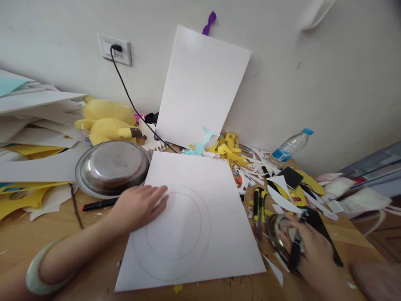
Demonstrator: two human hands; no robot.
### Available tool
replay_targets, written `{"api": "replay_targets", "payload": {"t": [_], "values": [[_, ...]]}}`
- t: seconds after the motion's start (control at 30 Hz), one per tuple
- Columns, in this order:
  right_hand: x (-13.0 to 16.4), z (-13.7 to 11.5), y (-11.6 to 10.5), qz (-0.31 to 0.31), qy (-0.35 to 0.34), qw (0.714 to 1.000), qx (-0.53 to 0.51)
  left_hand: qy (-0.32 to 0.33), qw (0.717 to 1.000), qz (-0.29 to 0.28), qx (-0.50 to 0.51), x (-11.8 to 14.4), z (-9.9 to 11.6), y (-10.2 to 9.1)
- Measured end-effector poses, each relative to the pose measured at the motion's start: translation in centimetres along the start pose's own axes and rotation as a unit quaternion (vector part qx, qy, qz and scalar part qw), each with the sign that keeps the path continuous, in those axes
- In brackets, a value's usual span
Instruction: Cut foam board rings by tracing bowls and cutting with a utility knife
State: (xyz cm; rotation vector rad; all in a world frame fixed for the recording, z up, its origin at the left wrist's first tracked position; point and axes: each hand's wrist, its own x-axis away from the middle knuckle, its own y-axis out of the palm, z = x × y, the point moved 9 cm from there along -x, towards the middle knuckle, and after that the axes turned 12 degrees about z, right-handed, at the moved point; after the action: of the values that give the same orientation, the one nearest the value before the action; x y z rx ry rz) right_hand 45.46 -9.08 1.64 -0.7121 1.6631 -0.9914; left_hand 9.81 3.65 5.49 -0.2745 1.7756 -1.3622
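While the left hand point(140, 205) lies flat on the white sheet point(194, 217), grip open, the right hand point(308, 246) at 3 o'clock clasps black scissors point(313, 234); best kept pinned.

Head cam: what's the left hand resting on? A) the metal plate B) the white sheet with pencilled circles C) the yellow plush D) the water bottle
B: the left hand lies flat on the white sheet, at the edge of its drawn circles; the metal plate sits apart behind it.
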Motion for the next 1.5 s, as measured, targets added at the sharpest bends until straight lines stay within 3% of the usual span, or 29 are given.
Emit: {"api": "replay_targets", "payload": {"t": [0.1,0.2,0.43,0.57,0.67,0.8,0.93,1.03,1.1,1.17,1.2,1.27,1.37,1.43,1.5], "values": [[-1.8,-4.1,2.0,-0.060,-0.110,0.992,0.005,-0.159,0.978,-0.091,-0.098,0.2,-5.1,1.2],[-3.4,-6.1,4.2,-0.107,-0.141,0.983,0.045,-0.230,0.963,-0.121,-0.073,0.9,-6.9,1.8],[-5.1,-5.6,6.8,-0.169,-0.106,0.977,0.080,-0.239,0.958,-0.160,-0.013,1.6,-7.0,2.8],[-6.1,-3.6,6.2,-0.139,-0.011,0.986,0.095,-0.244,0.952,-0.186,-0.015,1.8,-7.7,3.6],[-6.3,-2.3,7.1,-0.174,0.064,0.976,0.115,-0.243,0.953,-0.183,-0.008,1.9,-7.8,4.1],[-6.5,-2.2,8.1,-0.199,0.097,0.970,0.098,-0.236,0.956,-0.174,0.019,1.9,-7.1,4.3],[-7.1,-2.3,6.8,-0.145,0.120,0.980,0.061,-0.241,0.956,-0.164,0.017,1.9,-6.6,3.9],[-7.9,-2.4,3.8,-0.035,0.159,0.987,0.008,-0.272,0.948,-0.153,0.054,2.1,-7.0,4.2],[-8.4,-3.0,1.6,0.041,0.195,0.976,-0.084,-0.305,0.938,-0.122,0.111,2.2,-7.5,4.6],[-8.9,-4.6,0.1,0.093,0.229,0.936,-0.251,-0.343,0.915,-0.070,0.199,2.3,-8.0,5.0],[-9.3,-5.8,-0.4,0.108,0.241,0.895,-0.359,-0.363,0.895,-0.040,0.257,2.3,-8.2,5.2],[-10.2,-9.3,-0.6,0.081,0.235,0.803,-0.542,-0.407,0.833,0.003,0.375,2.6,-8.3,5.6],[-11.4,-15.0,-0.2,0.019,0.213,0.689,-0.692,-0.465,0.743,0.012,0.482,3.3,-7.7,6.5],[-11.8,-17.8,0.7,-0.013,0.204,0.647,-0.735,-0.498,0.714,0.008,0.492,3.8,-7.6,6.8],[-12.0,-20.0,2.0,-0.041,0.186,0.624,-0.758,-0.526,0.694,0.011,0.491,4.4,-7.6,7.1]]}}
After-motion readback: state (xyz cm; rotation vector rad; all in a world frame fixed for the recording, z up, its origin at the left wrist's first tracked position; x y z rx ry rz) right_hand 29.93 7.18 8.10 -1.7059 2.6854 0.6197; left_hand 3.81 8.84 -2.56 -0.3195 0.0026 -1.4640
